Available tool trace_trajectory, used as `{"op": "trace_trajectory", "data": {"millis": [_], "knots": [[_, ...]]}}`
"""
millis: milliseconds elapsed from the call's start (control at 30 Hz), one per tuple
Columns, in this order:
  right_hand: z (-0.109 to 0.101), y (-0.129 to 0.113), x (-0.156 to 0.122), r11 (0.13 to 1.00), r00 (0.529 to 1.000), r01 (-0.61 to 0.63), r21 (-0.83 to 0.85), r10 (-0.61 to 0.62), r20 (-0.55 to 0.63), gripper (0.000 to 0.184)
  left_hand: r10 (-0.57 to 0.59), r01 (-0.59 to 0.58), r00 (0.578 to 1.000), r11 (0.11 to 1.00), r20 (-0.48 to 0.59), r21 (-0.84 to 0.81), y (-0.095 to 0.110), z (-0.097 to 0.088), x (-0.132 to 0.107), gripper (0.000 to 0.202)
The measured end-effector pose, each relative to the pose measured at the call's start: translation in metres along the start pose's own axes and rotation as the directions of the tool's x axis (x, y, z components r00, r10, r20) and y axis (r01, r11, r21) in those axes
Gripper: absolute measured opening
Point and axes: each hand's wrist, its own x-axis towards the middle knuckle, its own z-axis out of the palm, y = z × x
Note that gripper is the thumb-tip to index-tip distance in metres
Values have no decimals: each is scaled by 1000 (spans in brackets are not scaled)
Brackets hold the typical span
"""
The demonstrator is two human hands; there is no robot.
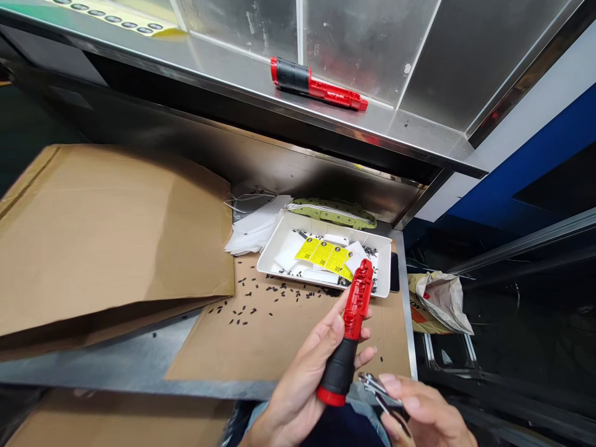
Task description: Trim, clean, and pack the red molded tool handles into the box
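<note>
My left hand (305,366) is wrapped round a red and black plastic housing (342,363), shaped like a flashlight body. Its open red end, with moulded ribs inside, points up and away from me, and its black barrel ends in a red rim near my palm. Just right of that rim, my right hand (431,406) pinches a small silver nail clipper (372,383) between thumb and fingers. The clipper's tip is close to the barrel; whether they touch I cannot tell. A similar red and black housing (298,77) lies on the metal shelf above.
A white tray (265,264) holds yellow labels (323,256), white pieces and small black bits. More black bits (244,310) are scattered on the cardboard sheet (223,357). A big cardboard box (107,236) stands left. White sheets (258,230) lie behind; a paper bag (442,301) is at right.
</note>
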Motion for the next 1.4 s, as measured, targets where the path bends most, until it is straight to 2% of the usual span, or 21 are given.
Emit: {"op": "trace_trajectory", "data": {"millis": [67, 200, 467, 700, 867, 967, 1033, 1233, 1400], "knots": [[-3, 1, 3, 1000, 998, -14, 3, 14, 63, 16, -2, 2, 1000, 1000, -2, 5, 1, 0, 0, 31], [-4, 2, 5, 999, 982, 35, 13, -36, 184, 23, -17, 16, 999, 1000, 32, 13, 2, 2, 1, 39], [-6, 4, 4, 999, 977, 52, -1, -51, 205, 25, -15, 14, 998, 1000, 64, 14, 1, 6, 0, 32], [9, -11, 20, 988, 989, 126, -85, -119, 86, 7, -27, 27, 998, 1000, 65, -5, 0, 2, 3, 32], [-6, 6, 12, 979, 979, 202, -9, -202, 39, 9, -73, 75, 995, 997, 66, -25, -2, -1, 6, 27], [-13, 9, 10, 990, 987, 138, 0, -138, 82, 16, -63, 67, 994, 997, 85, -35, -1, -2, 6, 26], [-10, 3, 12, 997, 992, 72, -2, -71, 103, 16, -51, 54, 995, 998, 90, -33, -1, -1, 6, 27], [10, -13, 18, 1000, 1000, 24, -14, -24, 16, 9, -70, 70, 995, 998, 75, -4, 0, 1, 5, 39], [-5, 0, 12, 998, 983, 27, 49, -36, 177, 23, -84, 83, 994, 996, 76, 15, -1, -1, 4, 44]]}}
